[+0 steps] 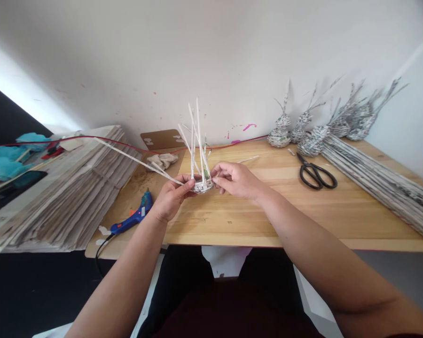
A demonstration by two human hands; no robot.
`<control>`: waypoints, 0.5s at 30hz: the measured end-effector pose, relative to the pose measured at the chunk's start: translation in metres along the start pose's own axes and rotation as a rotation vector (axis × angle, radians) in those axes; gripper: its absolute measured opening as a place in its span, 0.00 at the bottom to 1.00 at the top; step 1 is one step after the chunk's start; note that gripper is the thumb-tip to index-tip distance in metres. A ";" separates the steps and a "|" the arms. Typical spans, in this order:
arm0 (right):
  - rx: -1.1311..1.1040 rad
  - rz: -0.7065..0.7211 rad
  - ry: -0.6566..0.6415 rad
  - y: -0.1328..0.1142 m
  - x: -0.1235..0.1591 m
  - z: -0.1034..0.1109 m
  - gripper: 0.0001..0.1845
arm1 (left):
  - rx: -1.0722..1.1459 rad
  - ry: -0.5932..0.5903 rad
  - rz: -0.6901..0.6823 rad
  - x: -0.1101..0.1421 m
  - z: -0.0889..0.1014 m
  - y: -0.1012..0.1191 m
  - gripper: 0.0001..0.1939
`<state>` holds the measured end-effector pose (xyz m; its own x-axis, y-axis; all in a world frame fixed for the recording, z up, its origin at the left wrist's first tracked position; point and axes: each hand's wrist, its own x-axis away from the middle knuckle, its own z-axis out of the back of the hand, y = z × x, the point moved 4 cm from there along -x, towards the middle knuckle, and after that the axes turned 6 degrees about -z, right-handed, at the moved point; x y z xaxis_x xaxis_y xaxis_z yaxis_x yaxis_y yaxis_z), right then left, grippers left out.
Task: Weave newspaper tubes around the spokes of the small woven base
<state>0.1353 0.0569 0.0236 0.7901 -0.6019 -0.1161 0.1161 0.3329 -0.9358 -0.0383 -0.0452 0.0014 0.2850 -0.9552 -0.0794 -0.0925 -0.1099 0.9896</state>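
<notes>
A small round base woven from rolled paper (202, 187) is held above the table, with several white paper rods (198, 136) standing up from it. My left hand (174, 196) grips its left side, thumb on top of the rim. Two long paper strands (134, 158) run from there toward the upper left. At the right edge of the base, my right hand (232, 179) is closed in a pinch, apparently on a thin paper strand (216, 178); the fingers partly hide it.
A blue glue gun (136, 215) lies left, beside stacked newspapers (74, 197). Black scissors (315, 172) rest on the right of the wooden table (229, 225). Behind them stand several woven paper gourd shapes (279, 131) and a bundle of paper rods (377, 178). A red cord (127, 143) crosses the back.
</notes>
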 end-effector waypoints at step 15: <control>-0.083 -0.216 -0.128 0.011 0.000 -0.019 0.10 | -0.267 -0.024 -0.071 -0.002 -0.021 0.004 0.18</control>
<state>0.1253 0.0462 0.0070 0.8226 -0.5543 0.1269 0.2445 0.1433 -0.9590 -0.0193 -0.0376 0.0082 0.2583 -0.9544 -0.1496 0.1828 -0.1038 0.9777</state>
